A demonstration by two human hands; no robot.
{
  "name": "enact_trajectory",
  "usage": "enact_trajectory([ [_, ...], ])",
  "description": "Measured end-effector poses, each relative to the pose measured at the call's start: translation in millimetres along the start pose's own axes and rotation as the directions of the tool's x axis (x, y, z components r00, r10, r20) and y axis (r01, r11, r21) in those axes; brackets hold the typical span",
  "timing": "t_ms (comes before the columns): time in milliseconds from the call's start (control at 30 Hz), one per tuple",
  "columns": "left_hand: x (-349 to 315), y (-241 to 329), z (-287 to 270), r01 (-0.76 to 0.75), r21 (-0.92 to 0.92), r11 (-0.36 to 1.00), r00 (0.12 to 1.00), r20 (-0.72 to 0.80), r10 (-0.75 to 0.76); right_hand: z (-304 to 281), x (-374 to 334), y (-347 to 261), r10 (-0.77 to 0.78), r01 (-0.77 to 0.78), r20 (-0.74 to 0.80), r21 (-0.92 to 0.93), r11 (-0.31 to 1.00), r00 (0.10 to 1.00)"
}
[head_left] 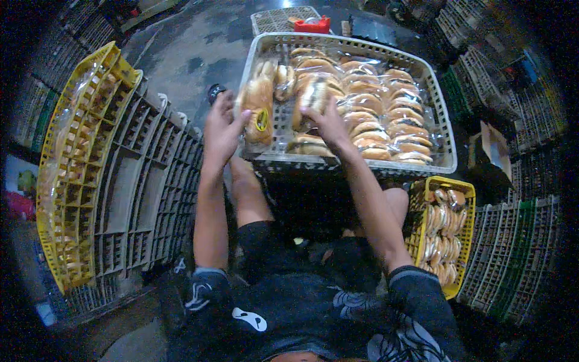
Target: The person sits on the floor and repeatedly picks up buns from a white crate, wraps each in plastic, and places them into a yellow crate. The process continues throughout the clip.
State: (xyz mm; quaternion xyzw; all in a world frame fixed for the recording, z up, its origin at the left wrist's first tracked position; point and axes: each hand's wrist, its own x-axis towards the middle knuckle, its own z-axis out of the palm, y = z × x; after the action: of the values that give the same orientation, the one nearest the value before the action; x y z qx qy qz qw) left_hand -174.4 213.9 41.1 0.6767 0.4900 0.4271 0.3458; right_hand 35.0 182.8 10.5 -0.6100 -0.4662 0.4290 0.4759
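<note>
A grey plastic crate (444,114) stands in front of me, filled with rows of filled buns (365,102), many in clear plastic wrap. At its left end my left hand (222,130) grips the side of a clear bag of bread (258,96) with a yellow oval label. My right hand (330,123) is closed around a bun (313,96), pale side up, above the left rows. Both hands are slightly blurred. A round black object (216,92) shows just beyond my left fingers; its kind is unclear.
Left of me is a yellow crate (90,181) with bread, beside stacked grey crates (139,175). A yellow crate of buns (429,205) stands low at right. More crates (512,253) line the right side. A red container (312,25) sits behind the grey crate.
</note>
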Motion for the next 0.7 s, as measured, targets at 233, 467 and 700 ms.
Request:
enact_trajectory([
  [233, -138.2, 1.1, 3.1, 0.075, -0.792, 0.606, 0.992, -0.003, -0.126, 22.1, -94.5, 4.7, -0.223, 0.184, 0.448, 0.129, 0.974, 0.866],
  [467, -223.2, -8.9, 66.4, 0.519, -0.549, 0.655, 0.800, 0.581, -0.147, -40.4, -187.8, 38.8, -0.343, 0.295, -0.073, -0.367, 0.882, 0.936],
  [700, -184.8, -12.1, 83.4, 0.666, -0.651, 0.364, 0.700, 0.714, -0.005, -57.8, -209.5, 48.7, -0.027, -0.043, 0.134, 0.495, 0.868, 0.991],
])
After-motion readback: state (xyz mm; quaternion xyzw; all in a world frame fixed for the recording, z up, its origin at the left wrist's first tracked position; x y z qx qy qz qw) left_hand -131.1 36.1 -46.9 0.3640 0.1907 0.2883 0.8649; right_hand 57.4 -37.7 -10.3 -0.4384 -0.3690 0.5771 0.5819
